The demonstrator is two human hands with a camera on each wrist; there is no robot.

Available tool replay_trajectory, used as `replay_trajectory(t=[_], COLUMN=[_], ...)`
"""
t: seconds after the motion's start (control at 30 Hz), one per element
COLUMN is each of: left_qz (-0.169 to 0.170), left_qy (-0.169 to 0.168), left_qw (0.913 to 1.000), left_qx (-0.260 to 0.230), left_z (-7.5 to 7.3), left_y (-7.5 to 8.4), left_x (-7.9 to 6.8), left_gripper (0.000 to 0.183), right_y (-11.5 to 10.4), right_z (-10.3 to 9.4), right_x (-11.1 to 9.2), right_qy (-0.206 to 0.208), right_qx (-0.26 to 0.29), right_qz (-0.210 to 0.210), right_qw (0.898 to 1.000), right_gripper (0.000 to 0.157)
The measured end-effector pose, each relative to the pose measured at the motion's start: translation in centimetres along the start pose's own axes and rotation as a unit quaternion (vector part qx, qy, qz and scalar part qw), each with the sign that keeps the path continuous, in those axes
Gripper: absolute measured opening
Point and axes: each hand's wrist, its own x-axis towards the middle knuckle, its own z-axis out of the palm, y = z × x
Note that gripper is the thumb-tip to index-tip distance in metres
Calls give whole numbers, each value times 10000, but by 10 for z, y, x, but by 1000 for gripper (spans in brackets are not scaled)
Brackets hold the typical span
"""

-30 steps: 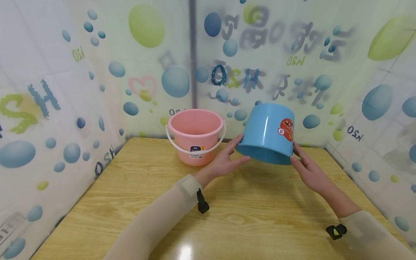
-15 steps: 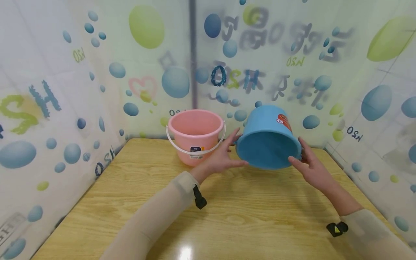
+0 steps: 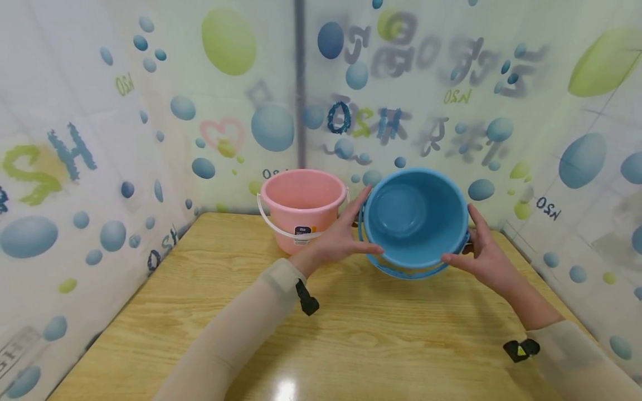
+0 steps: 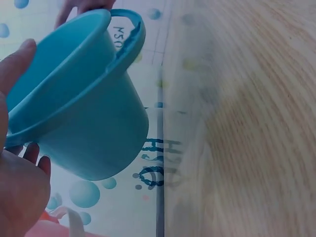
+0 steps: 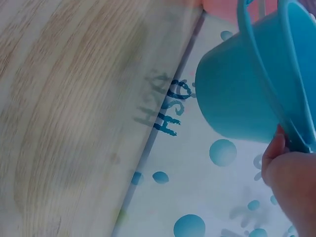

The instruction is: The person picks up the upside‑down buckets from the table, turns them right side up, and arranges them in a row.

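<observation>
A blue bucket (image 3: 401, 209) is held off the table, tilted so that its open mouth faces me and its inside shows. My left hand (image 3: 338, 239) grips its left rim, thumb in front and fingers behind. At the right rim my right hand (image 3: 486, 259) holds on likewise, thumb toward the mouth. The bucket's blue handle (image 3: 412, 275) hangs just under the lower rim. In the left wrist view, curled fingertips (image 4: 43, 165) show beneath the rim of the blue bucket (image 4: 98, 133). The right wrist view has my right hand (image 5: 291, 185) at the rim near the handle joint.
Left of the blue bucket stands an upright pink bucket (image 3: 301, 216) with a white handle (image 3: 271, 224), partly behind my left hand. Both are over a wooden table (image 3: 381, 345). A curtain (image 3: 271, 61) printed with bubbles and letters encloses the back and sides.
The blue bucket has turned from mouth-down to mouth toward me, bringing its inside and handle into view and hiding its red label. Both hands stay at its rim. The pink bucket has not moved.
</observation>
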Motion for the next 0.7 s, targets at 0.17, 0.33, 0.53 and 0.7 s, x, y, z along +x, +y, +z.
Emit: replay_trajectory(t=[0.17, 0.33, 0.53, 0.7], left_qz=[205, 398, 339, -50], left_qy=[-127, -147, -53, 0], left_qw=[9993, 9980, 9992, 10000], left_qx=[295, 463, 195, -63], left_z=[-5, -8, -7, -5], left_y=[3, 2, 0, -1], left_x=[0, 0, 2, 3], left_gripper=[132, 133, 128, 124], right_y=[3, 3, -2, -3], right_z=[-1, -3, -7, -9], right_x=[-1, -1, 2, 4], right_qy=[-3, -5, 9, 122], right_qx=[-132, -370, -377, -486], right_qz=[-303, -456, -441, -349], right_qw=[9995, 9983, 9983, 9981], right_gripper=[123, 124, 117, 109])
